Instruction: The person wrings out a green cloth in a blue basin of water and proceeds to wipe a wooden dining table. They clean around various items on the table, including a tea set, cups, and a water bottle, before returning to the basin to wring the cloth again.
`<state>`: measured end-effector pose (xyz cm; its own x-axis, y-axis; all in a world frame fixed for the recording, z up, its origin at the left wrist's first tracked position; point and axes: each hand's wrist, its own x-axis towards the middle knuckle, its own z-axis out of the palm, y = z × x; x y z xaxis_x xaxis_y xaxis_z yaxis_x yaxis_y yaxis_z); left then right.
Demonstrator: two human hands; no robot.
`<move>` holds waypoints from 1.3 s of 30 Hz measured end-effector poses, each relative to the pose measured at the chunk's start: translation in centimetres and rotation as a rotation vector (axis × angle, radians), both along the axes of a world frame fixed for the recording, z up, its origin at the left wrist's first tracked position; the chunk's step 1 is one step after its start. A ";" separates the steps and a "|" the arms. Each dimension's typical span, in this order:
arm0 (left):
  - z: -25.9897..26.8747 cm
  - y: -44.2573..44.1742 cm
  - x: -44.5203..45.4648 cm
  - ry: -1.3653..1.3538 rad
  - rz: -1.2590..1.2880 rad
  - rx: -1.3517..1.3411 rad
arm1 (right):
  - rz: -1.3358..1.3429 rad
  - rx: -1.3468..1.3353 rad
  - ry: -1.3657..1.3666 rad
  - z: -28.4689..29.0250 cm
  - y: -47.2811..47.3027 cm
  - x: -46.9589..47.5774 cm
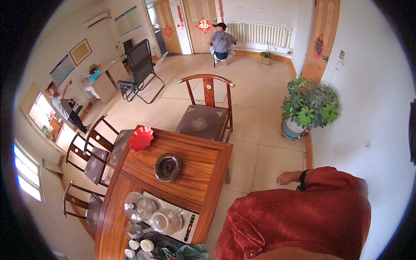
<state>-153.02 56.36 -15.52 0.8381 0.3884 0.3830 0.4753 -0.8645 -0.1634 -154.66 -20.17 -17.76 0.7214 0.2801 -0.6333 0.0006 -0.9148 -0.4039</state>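
My right hand [288, 178], with a black wristband, hangs over the tiled floor beside my red top [302, 214]; I see nothing in it, but its fingers are not clear. My left hand is out of view. To the left stands a wooden tea table [201, 165]. On it are a red fluted bowl [141, 139], a dark round ashtray [168, 167], a glass pot [138, 206] and a glass kettle [166, 221] on a pale electric heater [191, 224]. Small white cups [147, 245] and a crumpled teal cloth [188, 252] lie at the bottom edge.
A wooden chair [203, 122] stands past the table's far end, with several more along its left side. At right, a potted plant [308, 107] is by the wall. One person [221, 42] squats near the radiator [260, 35]; another [65, 105] stands at far left. A folding recliner [139, 65] is behind.
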 end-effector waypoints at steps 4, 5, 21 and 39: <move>-0.1 0.1 0.0 0.003 -0.019 0.006 | -0.130 0.008 0.012 2.6 1.8 1.4; -0.1 0.1 -0.1 0.001 -0.020 0.006 | -0.102 0.020 -0.001 2.8 1.8 1.4; 4.7 -5.2 -3.5 -0.091 0.103 -0.281 | -0.131 0.084 0.124 2.8 2.4 -1.8; 7.1 -16.1 -2.2 -0.103 -0.151 -0.575 | -0.070 -0.048 0.145 8.1 5.6 2.3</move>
